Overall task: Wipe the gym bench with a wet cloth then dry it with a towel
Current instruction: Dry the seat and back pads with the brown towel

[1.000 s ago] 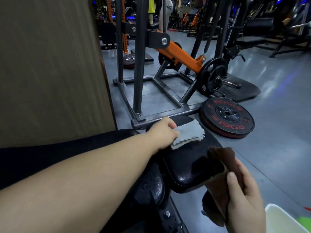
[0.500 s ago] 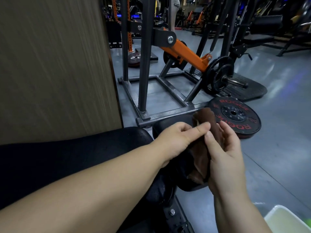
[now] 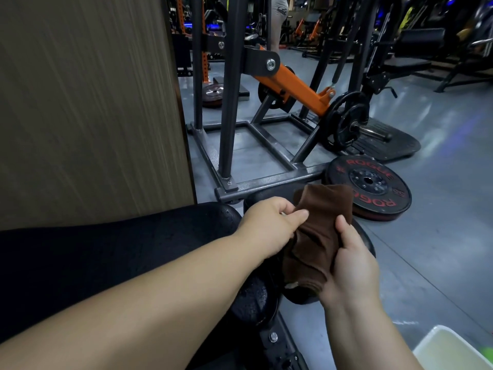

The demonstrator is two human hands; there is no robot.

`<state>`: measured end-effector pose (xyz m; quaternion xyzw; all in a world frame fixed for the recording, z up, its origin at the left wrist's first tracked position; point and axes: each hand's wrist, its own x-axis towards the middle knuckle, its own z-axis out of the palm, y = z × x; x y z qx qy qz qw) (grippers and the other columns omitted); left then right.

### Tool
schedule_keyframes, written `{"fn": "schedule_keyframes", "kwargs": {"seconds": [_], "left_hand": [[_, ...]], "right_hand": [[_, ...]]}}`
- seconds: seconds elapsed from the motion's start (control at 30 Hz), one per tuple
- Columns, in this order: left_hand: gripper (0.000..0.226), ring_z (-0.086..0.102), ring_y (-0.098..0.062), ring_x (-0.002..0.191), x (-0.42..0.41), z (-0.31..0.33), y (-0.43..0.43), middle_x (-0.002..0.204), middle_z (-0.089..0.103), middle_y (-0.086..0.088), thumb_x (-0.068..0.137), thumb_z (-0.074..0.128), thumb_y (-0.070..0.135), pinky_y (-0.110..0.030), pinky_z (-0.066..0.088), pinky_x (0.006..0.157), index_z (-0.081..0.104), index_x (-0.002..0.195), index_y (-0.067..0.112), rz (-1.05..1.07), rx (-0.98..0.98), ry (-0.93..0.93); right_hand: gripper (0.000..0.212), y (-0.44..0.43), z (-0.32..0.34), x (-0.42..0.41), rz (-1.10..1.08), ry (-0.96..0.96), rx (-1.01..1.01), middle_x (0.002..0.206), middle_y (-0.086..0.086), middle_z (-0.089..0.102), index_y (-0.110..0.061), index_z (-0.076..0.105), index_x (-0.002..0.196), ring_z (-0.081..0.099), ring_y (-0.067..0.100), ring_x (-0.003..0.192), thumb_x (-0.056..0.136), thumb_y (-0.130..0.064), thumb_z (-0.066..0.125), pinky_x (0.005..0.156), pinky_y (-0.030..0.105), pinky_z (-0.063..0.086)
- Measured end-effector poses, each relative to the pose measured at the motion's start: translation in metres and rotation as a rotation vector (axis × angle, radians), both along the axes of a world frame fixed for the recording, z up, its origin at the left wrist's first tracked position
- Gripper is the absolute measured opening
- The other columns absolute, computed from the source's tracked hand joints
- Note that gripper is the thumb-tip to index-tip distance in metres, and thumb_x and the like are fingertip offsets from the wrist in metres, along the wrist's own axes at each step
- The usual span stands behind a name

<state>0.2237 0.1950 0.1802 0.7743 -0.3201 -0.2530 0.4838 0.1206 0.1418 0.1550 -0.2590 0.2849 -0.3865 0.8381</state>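
Note:
The black gym bench (image 3: 112, 263) runs from the lower left to its small end pad (image 3: 269, 197). The pad's surface looks wet and speckled. A brown towel (image 3: 322, 225) hangs folded over that end pad, held between both hands. My left hand (image 3: 269, 225) pinches the towel's left edge with thumb and fingers. My right hand (image 3: 352, 265) grips its lower right part. A small pale scrap (image 3: 291, 285) peeks out under the towel; I cannot tell whether it is the grey wet cloth.
A wood-grain panel (image 3: 85, 108) stands close on the left. A steel machine frame (image 3: 266, 180) with an orange arm (image 3: 296, 89) sits just beyond the bench. A black Rogue weight plate (image 3: 373, 188) lies on the grey floor. A white tub (image 3: 453, 351) is at the bottom right.
A second ago my left hand pressed a grey cloth on the end pad while my right held the brown towel low. Now both hands hold the towel; the grey cloth is out of sight.

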Motion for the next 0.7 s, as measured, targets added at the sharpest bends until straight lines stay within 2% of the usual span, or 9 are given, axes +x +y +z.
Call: {"fn": "schedule_keyframes", "kwargs": {"seconds": [0.07,0.17,0.3,0.4,0.5,0.6,0.7], "left_hand": [[0.034,0.046,-0.008,0.057,0.001,0.002,0.002,0.057,0.051,0.012,0.087,0.063,0.051,-0.023,0.036,0.057,0.054,0.068,0.023,0.009,0.037,-0.046],[0.039,0.046,-0.005,0.054,-0.001,0.006,0.007,0.058,0.05,0.012,0.081,0.069,0.054,-0.017,0.036,0.051,0.052,0.066,0.022,-0.101,0.011,0.087],[0.03,0.051,-0.008,0.059,0.003,0.009,0.01,0.065,0.057,0.008,0.078,0.077,0.043,-0.019,0.041,0.057,0.058,0.069,0.022,-0.106,0.019,0.073],[0.028,0.043,-0.007,0.053,0.007,0.013,0.01,0.057,0.049,0.011,0.084,0.071,0.04,-0.021,0.036,0.054,0.054,0.07,0.022,-0.049,-0.028,0.025],[0.025,0.039,-0.006,0.049,0.007,0.016,0.011,0.052,0.046,0.013,0.084,0.07,0.039,-0.023,0.032,0.052,0.052,0.076,0.023,-0.052,-0.02,-0.025],[0.025,0.054,-0.01,0.064,0.012,0.018,0.015,0.073,0.063,0.009,0.082,0.07,0.045,-0.026,0.042,0.061,0.054,0.088,0.026,-0.034,0.07,-0.074],[0.03,0.059,-0.012,0.093,0.012,0.018,0.023,0.096,0.063,0.014,0.083,0.066,0.051,-0.033,0.049,0.085,0.051,0.101,0.032,-0.01,0.193,-0.313]], "right_hand": [[0.035,0.001,0.002,0.005,-0.004,-0.011,-0.02,0.111,0.022,0.068,-0.008,0.058,0.126,0.066,0.036,0.104,0.099,-0.026,0.044,0.094,0.053,0.049],[0.031,-0.002,0.005,0.01,-0.013,-0.025,-0.059,0.103,0.018,0.071,-0.011,0.058,0.122,0.07,0.032,0.094,0.102,-0.026,0.04,0.086,0.05,0.054],[0.03,-0.006,0.01,0.013,-0.014,-0.049,-0.064,0.111,0.017,0.069,-0.014,0.058,0.123,0.068,0.029,0.101,0.102,-0.027,0.041,0.092,0.049,0.052],[0.035,-0.004,0.009,0.016,0.009,-0.085,-0.018,0.113,0.021,0.067,-0.011,0.056,0.126,0.067,0.033,0.102,0.102,-0.031,0.04,0.092,0.053,0.051],[0.051,-0.002,0.007,0.018,0.032,-0.048,0.062,0.118,0.025,0.064,-0.008,0.051,0.132,0.064,0.041,0.106,0.098,-0.045,0.044,0.092,0.059,0.048],[0.048,-0.005,0.005,0.017,0.019,-0.029,0.023,0.114,0.022,0.067,-0.011,0.052,0.131,0.067,0.039,0.1,0.1,-0.045,0.04,0.085,0.057,0.053],[0.035,-0.004,0.008,0.016,0.022,0.002,-0.085,0.11,0.02,0.069,-0.019,0.054,0.124,0.067,0.04,0.1,0.101,-0.041,0.038,0.088,0.062,0.049]]}}
